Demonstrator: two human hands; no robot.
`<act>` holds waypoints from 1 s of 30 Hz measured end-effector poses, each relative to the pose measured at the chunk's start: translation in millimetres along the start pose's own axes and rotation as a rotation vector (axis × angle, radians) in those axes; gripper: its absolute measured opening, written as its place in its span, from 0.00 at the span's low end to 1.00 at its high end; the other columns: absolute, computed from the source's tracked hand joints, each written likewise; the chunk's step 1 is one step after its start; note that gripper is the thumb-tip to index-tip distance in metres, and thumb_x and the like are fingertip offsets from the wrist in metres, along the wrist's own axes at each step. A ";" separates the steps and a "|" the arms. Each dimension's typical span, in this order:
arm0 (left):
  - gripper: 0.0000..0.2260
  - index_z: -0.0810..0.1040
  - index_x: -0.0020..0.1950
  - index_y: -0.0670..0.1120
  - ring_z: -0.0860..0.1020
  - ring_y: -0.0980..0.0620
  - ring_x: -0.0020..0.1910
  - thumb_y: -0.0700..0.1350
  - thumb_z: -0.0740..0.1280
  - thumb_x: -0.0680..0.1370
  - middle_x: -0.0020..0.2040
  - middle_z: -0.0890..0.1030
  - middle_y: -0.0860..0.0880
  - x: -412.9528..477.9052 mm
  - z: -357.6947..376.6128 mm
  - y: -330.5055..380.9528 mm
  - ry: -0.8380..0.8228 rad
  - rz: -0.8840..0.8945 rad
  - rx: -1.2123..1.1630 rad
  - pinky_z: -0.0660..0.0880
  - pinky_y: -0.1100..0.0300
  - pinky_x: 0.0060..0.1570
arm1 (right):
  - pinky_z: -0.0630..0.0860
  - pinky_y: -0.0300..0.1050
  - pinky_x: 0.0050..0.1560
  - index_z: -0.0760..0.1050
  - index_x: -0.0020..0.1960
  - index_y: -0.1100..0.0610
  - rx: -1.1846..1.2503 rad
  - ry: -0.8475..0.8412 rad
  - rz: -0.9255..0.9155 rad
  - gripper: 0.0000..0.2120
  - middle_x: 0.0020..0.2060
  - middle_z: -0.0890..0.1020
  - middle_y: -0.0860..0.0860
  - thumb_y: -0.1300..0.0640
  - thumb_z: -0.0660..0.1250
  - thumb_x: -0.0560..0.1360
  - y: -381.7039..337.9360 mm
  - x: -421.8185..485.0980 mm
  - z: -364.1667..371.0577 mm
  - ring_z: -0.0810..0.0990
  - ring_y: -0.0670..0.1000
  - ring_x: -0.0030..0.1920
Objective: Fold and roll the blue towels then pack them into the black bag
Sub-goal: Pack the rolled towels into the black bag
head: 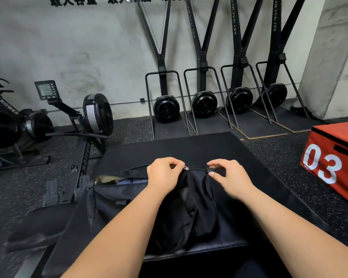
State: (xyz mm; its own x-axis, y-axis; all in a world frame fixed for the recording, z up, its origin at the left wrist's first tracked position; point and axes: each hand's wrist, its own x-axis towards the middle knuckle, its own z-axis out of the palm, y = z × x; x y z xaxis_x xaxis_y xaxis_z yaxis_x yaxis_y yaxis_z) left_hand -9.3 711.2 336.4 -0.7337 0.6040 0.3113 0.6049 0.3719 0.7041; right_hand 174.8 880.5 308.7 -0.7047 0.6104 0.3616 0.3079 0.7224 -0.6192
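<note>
Between the pinching fingertips runs the closed stretch of zip on the black bag [117, 199], a soft, slumped fabric holdall whose long axis lies left to right across the padded black bench [189, 145]. The left hand [163, 175] pinches the small metal zipper pull [184, 167]; the right hand [229, 175] pinches the black webbing tab [210, 169] at the bag's end. Left of the pull the mouth gapes, showing blue cloth [129, 180] and shiny lining [105, 179]
</note>
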 end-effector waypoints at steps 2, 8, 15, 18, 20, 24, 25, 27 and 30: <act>0.10 0.81 0.36 0.66 0.81 0.62 0.52 0.57 0.72 0.78 0.41 0.82 0.70 -0.6 -12.3 -12.7 0.016 -0.017 0.009 0.72 0.46 0.68 | 0.69 0.35 0.57 0.82 0.62 0.42 -0.005 0.005 0.007 0.15 0.50 0.82 0.34 0.53 0.76 0.77 2.5 -1.5 0.4 0.75 0.46 0.59; 0.06 0.86 0.42 0.62 0.82 0.62 0.52 0.58 0.72 0.78 0.45 0.84 0.69 -6.2 -32.1 -30.6 -0.016 -0.016 -0.011 0.73 0.46 0.67 | 0.70 0.41 0.63 0.81 0.65 0.42 -0.010 -0.010 -0.050 0.19 0.55 0.83 0.34 0.50 0.77 0.76 -15.2 2.4 9.9 0.76 0.48 0.64; 0.07 0.86 0.46 0.61 0.81 0.61 0.54 0.57 0.70 0.80 0.48 0.86 0.65 -8.5 -34.1 -20.6 -0.032 -0.025 0.030 0.69 0.48 0.70 | 0.71 0.48 0.67 0.77 0.68 0.39 -0.212 -0.072 -0.243 0.22 0.54 0.84 0.37 0.44 0.75 0.75 -78.7 16.9 38.0 0.73 0.45 0.64; 0.08 0.87 0.47 0.60 0.81 0.59 0.56 0.59 0.69 0.80 0.49 0.86 0.63 -8.4 -38.2 -23.3 -0.007 -0.039 0.074 0.69 0.48 0.69 | 0.73 0.50 0.64 0.78 0.67 0.40 -0.299 -0.055 -0.273 0.20 0.48 0.85 0.36 0.48 0.75 0.76 -89.2 22.3 47.1 0.75 0.47 0.59; 0.08 0.87 0.48 0.60 0.80 0.58 0.58 0.59 0.69 0.80 0.51 0.86 0.62 -8.7 -42.7 -27.7 0.018 -0.042 0.113 0.69 0.49 0.67 | 0.74 0.51 0.61 0.80 0.64 0.41 -0.285 -0.028 -0.263 0.17 0.45 0.85 0.36 0.50 0.75 0.76 -89.5 24.0 49.8 0.76 0.47 0.56; 0.09 0.87 0.46 0.59 0.80 0.57 0.56 0.57 0.68 0.80 0.51 0.86 0.61 -13.0 -53.8 -35.4 0.058 -0.025 0.140 0.69 0.50 0.65 | 0.75 0.51 0.57 0.82 0.60 0.42 -0.302 0.026 -0.299 0.16 0.41 0.84 0.37 0.54 0.76 0.75 -86.0 23.2 49.6 0.77 0.48 0.54; 0.09 0.87 0.46 0.59 0.80 0.56 0.56 0.57 0.68 0.80 0.51 0.86 0.61 -13.9 -58.4 -39.4 0.072 -0.027 0.151 0.69 0.50 0.64 | 0.74 0.50 0.56 0.82 0.60 0.42 -0.307 0.039 -0.298 0.15 0.41 0.84 0.37 0.54 0.76 0.75 -84.5 22.8 49.4 0.77 0.49 0.54; 0.09 0.86 0.44 0.60 0.80 0.55 0.55 0.57 0.68 0.80 0.51 0.86 0.60 -14.1 -69.2 -48.9 0.112 -0.051 0.171 0.70 0.50 0.62 | 0.74 0.50 0.55 0.83 0.58 0.42 -0.306 0.059 -0.284 0.14 0.40 0.83 0.36 0.55 0.77 0.75 -79.9 20.7 47.3 0.77 0.48 0.54; 0.08 0.86 0.42 0.60 0.81 0.52 0.55 0.56 0.69 0.79 0.49 0.86 0.60 -15.8 -88.5 -68.1 0.209 -0.082 0.170 0.72 0.50 0.60 | 0.77 0.53 0.57 0.84 0.56 0.43 -0.266 0.085 -0.250 0.14 0.37 0.77 0.32 0.57 0.77 0.74 -71.2 16.8 44.7 0.78 0.48 0.54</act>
State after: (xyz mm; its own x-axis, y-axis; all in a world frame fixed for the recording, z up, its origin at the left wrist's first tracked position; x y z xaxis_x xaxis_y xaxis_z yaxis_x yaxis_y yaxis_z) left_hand -66.3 614.0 340.0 -0.8198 0.4148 0.3947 0.5708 0.5373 0.6209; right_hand 112.4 824.8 327.7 -0.7272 0.4207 0.5424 0.2960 0.9051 -0.3053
